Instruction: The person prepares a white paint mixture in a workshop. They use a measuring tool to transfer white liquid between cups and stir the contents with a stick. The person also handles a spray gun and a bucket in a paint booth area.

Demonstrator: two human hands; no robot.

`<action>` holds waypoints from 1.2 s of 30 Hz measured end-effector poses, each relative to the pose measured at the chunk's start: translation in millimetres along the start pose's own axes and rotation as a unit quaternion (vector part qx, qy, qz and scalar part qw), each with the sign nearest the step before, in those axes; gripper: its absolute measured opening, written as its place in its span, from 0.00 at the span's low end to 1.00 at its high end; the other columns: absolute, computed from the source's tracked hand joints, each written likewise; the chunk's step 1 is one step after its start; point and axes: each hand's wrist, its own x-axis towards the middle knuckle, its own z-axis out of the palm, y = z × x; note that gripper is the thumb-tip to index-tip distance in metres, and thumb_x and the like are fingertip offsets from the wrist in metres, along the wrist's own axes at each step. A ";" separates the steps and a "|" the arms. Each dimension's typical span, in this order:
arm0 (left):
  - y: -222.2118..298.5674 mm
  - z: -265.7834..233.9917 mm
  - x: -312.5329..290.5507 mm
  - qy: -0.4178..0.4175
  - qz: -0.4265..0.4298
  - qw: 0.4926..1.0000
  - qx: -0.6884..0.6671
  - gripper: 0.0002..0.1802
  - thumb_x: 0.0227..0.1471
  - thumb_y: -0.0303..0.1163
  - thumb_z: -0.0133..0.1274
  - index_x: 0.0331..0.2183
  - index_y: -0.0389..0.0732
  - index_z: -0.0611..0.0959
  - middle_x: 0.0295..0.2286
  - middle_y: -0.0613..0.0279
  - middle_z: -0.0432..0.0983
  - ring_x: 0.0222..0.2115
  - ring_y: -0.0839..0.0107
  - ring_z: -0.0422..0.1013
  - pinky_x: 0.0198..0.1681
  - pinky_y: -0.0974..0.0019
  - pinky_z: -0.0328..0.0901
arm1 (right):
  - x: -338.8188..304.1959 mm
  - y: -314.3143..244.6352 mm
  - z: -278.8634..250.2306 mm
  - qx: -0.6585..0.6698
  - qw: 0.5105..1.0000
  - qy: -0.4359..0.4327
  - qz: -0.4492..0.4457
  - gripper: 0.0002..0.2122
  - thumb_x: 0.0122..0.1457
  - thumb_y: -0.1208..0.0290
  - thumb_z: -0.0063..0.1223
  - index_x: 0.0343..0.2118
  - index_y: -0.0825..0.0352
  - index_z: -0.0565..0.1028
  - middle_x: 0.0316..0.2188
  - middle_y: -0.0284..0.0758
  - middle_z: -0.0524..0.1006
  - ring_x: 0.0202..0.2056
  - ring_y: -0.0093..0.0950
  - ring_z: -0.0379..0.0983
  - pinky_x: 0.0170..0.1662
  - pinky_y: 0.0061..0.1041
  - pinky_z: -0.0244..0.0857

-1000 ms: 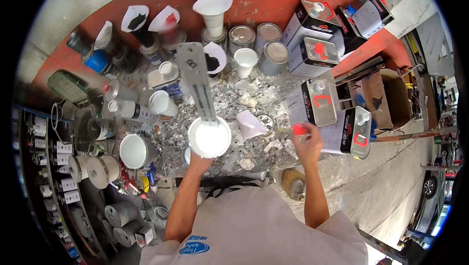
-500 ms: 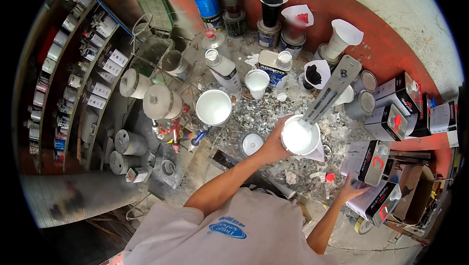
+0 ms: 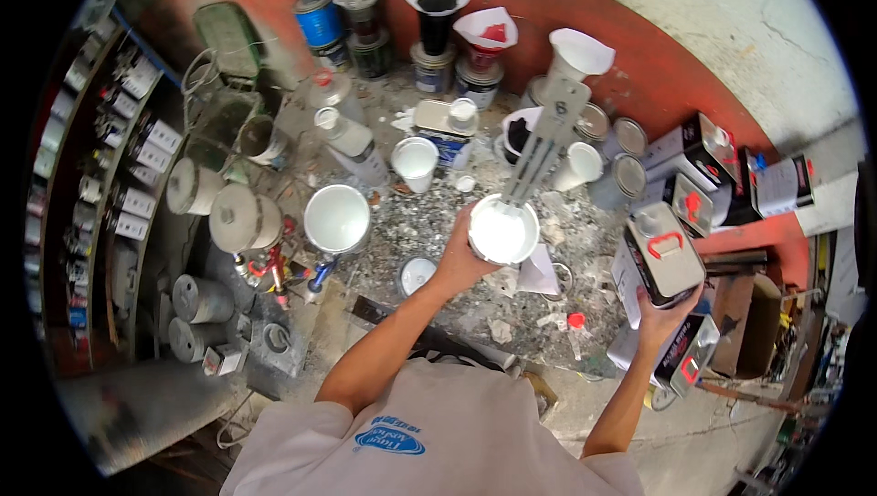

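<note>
Nearest in, the right hand is wrapped around the bottom of a rectangular metal can, fingers curled tight under it, lifting it clear of the bench. That can, red handle on top, sits just right of the white cup. The left hand clasps that white cup from its left side, fingers closed round the wall, a grey stir stick leaning out of it up and away. Left of the cup stands an open white bucket; beyond the cup, paper funnels on tins line the red wall.
</note>
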 end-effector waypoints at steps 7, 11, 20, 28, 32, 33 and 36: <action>-12.7 17.2 12.3 -0.009 0.034 0.999 0.010 0.52 0.28 0.21 0.71 0.58 0.40 0.65 0.57 0.52 0.57 0.59 0.55 0.58 0.61 0.57 0.57 | 39.7 -109.9 -52.8 -0.005 0.974 -0.111 -0.198 0.51 0.30 0.72 0.72 0.63 0.67 0.56 0.57 0.46 0.62 0.56 0.44 0.61 0.60 0.39 0.54; -9.1 29.8 13.7 -0.005 0.073 0.997 0.021 0.50 0.27 0.21 0.71 0.55 0.41 0.67 0.56 0.52 0.57 0.59 0.53 0.58 0.61 0.56 0.58 | 53.0 -149.2 -65.5 -0.061 0.927 -0.127 -0.347 0.50 0.26 0.72 0.71 0.61 0.65 0.60 0.55 0.45 0.65 0.56 0.47 0.61 0.60 0.50 0.52; 0.0 41.2 13.9 0.018 0.104 0.994 0.022 0.46 0.28 0.23 0.71 0.53 0.42 0.68 0.57 0.52 0.56 0.59 0.51 0.57 0.61 0.55 0.58 | 57.5 -187.6 -76.9 -0.174 0.869 -0.131 -0.444 0.46 0.25 0.73 0.69 0.57 0.58 0.65 0.57 0.42 0.66 0.58 0.46 0.62 0.62 0.57 0.48; 4.9 37.5 14.2 0.025 0.125 0.991 0.050 0.47 0.29 0.25 0.73 0.53 0.42 0.66 0.58 0.51 0.55 0.59 0.51 0.57 0.61 0.56 0.58 | 58.2 -203.8 -78.6 -0.196 0.847 -0.144 -0.473 0.43 0.28 0.79 0.65 0.57 0.56 0.65 0.56 0.41 0.66 0.58 0.46 0.62 0.63 0.57 0.47; 0.8 37.5 14.6 0.024 0.127 0.991 0.039 0.47 0.29 0.25 0.73 0.53 0.41 0.66 0.58 0.52 0.55 0.59 0.51 0.57 0.61 0.56 0.58 | 58.9 -208.5 -79.9 -0.193 0.844 -0.144 -0.480 0.43 0.28 0.79 0.65 0.56 0.57 0.65 0.56 0.41 0.66 0.58 0.45 0.61 0.63 0.57 0.46; 1.2 37.4 14.8 0.025 0.128 0.991 0.037 0.47 0.29 0.25 0.73 0.52 0.41 0.66 0.58 0.52 0.55 0.59 0.51 0.57 0.61 0.56 0.58 | 59.2 -209.2 -79.8 -0.193 0.844 -0.143 -0.479 0.42 0.28 0.79 0.65 0.56 0.57 0.65 0.56 0.41 0.66 0.58 0.45 0.61 0.63 0.57 0.47; 2.7 36.2 14.0 0.027 0.126 0.991 0.037 0.47 0.29 0.25 0.73 0.52 0.41 0.67 0.58 0.52 0.55 0.59 0.50 0.57 0.61 0.55 0.59 | 59.2 -210.7 -79.0 -0.193 0.843 -0.139 -0.483 0.42 0.29 0.80 0.66 0.56 0.56 0.65 0.56 0.41 0.66 0.58 0.45 0.61 0.63 0.57 0.47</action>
